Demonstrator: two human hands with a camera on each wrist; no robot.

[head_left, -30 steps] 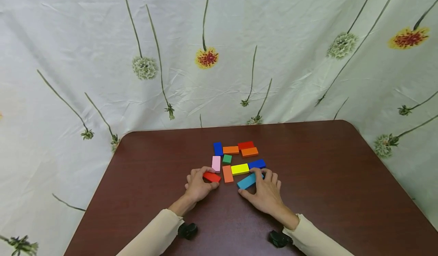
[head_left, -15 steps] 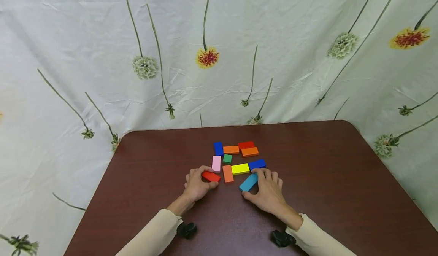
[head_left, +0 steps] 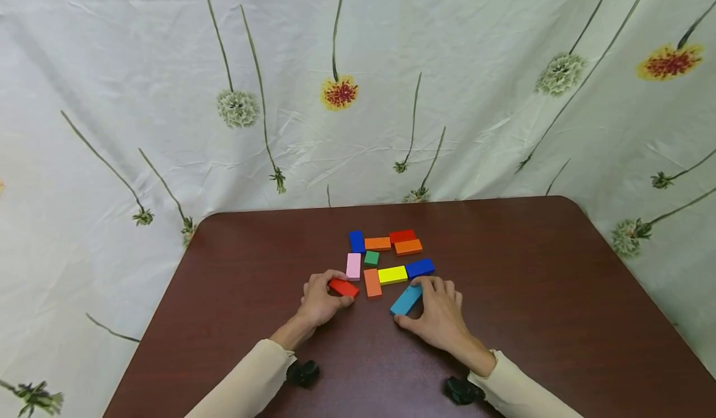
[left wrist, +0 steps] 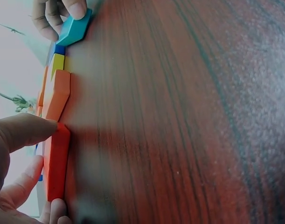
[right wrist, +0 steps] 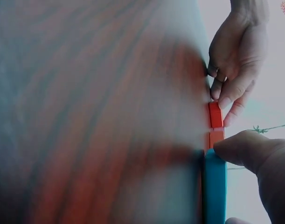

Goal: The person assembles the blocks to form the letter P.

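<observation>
My left hand grips a red block between thumb and fingers, left of the block group. In the left wrist view the thumb tip is at one end of that red block. My right hand pinches a light blue block, thumb at its near end and fingers at its far end; it lies slanted. Between the hands stands an orange-red block, with a yellow block and a dark blue block running right from it. A pink block lies just beyond the left fingertips.
Behind are a small green block, a dark blue block, two orange blocks and a red block. All lie on a dark brown table. A flower-printed cloth hangs behind the table's far edge.
The right hand has shifted slightly right, and the light blue block has turned to a steeper slant. The left hand has moved slightly left with the red block.
</observation>
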